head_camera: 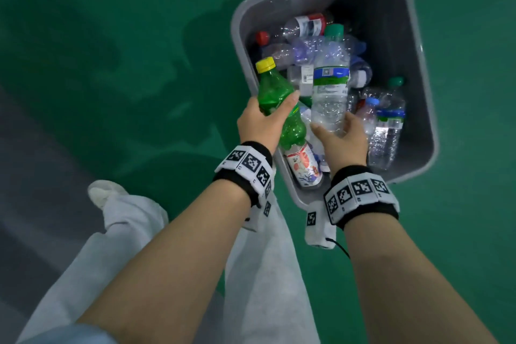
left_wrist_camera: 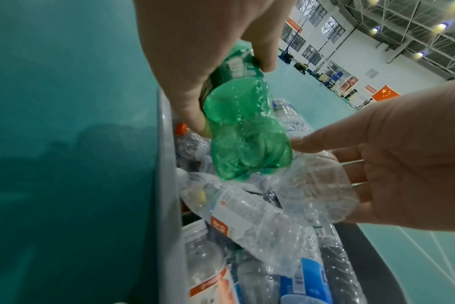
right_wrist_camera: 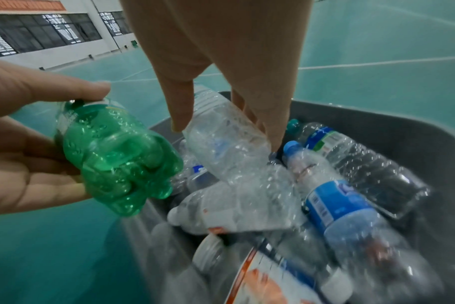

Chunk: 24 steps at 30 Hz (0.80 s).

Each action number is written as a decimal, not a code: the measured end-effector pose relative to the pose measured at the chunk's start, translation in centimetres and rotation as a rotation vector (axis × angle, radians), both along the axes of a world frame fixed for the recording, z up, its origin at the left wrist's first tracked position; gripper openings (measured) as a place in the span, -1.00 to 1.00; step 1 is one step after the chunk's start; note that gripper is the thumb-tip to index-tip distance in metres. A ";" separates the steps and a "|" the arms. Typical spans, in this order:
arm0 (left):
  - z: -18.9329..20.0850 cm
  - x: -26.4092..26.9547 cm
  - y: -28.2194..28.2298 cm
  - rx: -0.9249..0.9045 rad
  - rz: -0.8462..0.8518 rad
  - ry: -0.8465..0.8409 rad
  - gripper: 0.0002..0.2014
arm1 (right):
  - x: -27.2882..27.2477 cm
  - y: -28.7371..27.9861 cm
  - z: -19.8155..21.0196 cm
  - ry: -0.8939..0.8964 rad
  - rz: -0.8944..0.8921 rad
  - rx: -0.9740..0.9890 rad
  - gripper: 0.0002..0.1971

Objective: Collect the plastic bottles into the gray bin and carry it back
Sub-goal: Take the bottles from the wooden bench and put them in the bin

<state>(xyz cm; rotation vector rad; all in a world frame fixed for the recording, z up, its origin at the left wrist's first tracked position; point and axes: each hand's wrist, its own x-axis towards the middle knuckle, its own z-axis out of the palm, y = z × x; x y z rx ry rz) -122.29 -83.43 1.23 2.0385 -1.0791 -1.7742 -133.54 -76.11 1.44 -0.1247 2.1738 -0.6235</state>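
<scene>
The gray bin (head_camera: 418,45) stands on the green floor and holds several empty plastic bottles. My left hand (head_camera: 262,120) grips a green bottle (head_camera: 276,95) with a yellow cap over the bin's left rim (left_wrist_camera: 166,185); its base shows as the green bottle (left_wrist_camera: 247,139) and the green bottle (right_wrist_camera: 117,160) in the wrist views. My right hand (head_camera: 340,137) holds a clear bottle (head_camera: 331,92) with a green cap and blue label above the pile, thumb and fingers on its lower end. That clear bottle (right_wrist_camera: 226,142) tilts down into the bin.
Among the bottles in the bin are a blue-labelled bottle (right_wrist_camera: 335,201) and a bottle with an orange-and-white label (head_camera: 304,167). Green sports floor (head_camera: 111,64) surrounds the bin. My light trouser legs (head_camera: 134,232) and a white shoe (head_camera: 103,193) are at the lower left.
</scene>
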 end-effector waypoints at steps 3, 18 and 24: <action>-1.4 -3.4 -0.6 0.012 -0.037 -0.032 -0.63 | -3.9 -0.8 -1.2 0.071 -0.003 0.010 -0.27; -7.2 -14.6 -9.4 -0.117 -0.297 -0.210 -0.46 | -14.3 -6.9 -8.4 0.419 0.361 0.297 -0.42; -8.3 -16.4 -12.3 -0.229 -0.483 -0.418 -0.27 | -15.4 -5.3 -9.5 0.419 0.328 0.399 -0.28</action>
